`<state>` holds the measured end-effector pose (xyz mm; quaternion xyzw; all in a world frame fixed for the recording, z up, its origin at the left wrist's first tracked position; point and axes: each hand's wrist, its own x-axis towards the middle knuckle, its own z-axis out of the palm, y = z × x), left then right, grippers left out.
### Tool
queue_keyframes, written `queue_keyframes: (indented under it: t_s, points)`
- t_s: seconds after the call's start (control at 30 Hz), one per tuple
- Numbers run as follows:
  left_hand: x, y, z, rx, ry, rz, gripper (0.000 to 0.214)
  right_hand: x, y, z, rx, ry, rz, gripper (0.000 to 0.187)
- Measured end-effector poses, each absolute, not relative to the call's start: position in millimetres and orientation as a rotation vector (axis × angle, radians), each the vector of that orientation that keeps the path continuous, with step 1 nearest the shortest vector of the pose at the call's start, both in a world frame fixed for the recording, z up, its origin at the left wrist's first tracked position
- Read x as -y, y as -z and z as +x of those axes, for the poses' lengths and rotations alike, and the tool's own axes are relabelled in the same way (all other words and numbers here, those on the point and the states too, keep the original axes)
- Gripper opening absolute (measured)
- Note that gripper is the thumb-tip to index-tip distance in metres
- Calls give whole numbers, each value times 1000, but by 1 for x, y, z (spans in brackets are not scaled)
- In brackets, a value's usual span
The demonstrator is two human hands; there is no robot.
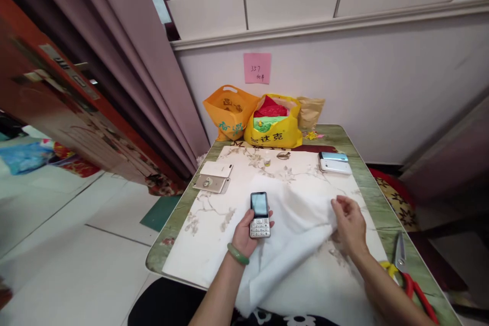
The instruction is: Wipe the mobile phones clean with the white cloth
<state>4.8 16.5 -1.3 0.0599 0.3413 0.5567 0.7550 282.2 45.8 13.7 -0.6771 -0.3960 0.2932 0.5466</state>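
My left hand [243, 232] is wrapped round a keypad mobile phone [260, 215], screen and number keys facing up, with a green bangle on that wrist. Under and beside it a white cloth [294, 229] lies in loose folds across the table front and hangs over the edge. My right hand [349, 224] pinches the right side of this cloth between thumb and fingers, lifting it a little. The two hands are apart, with the cloth spread between them.
Two phones [212, 183] lie on the table's left, two more [335, 165] at the right. A small bottle [267, 159] stands mid-table. Scissors [400, 253] with red handles lie by the right edge. An orange bag [230, 112] and a yellow bag [273, 135] stand against the wall.
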Motion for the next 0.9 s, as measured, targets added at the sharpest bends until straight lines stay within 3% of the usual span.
queue_keyframes:
  t_s: [0.1,0.17,0.27,0.33,0.43,0.5,0.6,0.7,0.9]
  points:
    - [-19,5,3,-732,-1234,122,40,-36,-33,271,1589,-302,-1456,39]
    - [-21,5,1,-725,-1246,113,44,-20,-40,250,2052,-438,-1216,30]
    - [-23,7,-2,-706,-1254,95,47,6,-38,214,2554,-711,-1107,55]
    - [-25,8,-4,-697,-1252,92,48,17,-31,195,2701,-723,-1163,51]
    - [-32,10,-6,-706,-1248,94,48,24,-21,176,2770,-713,-1182,21]
    - [-40,8,-7,-729,-1262,102,48,26,-18,167,2727,-705,-1199,14]
    - [-51,2,-11,-788,-1300,127,44,26,-23,163,2668,-763,-1087,20]
    - [-53,-5,-14,-804,-1267,159,39,12,-32,182,2516,-815,-1002,41]
    - [-33,-3,3,-693,-1168,131,39,-52,-32,279,2092,-316,-1926,41]
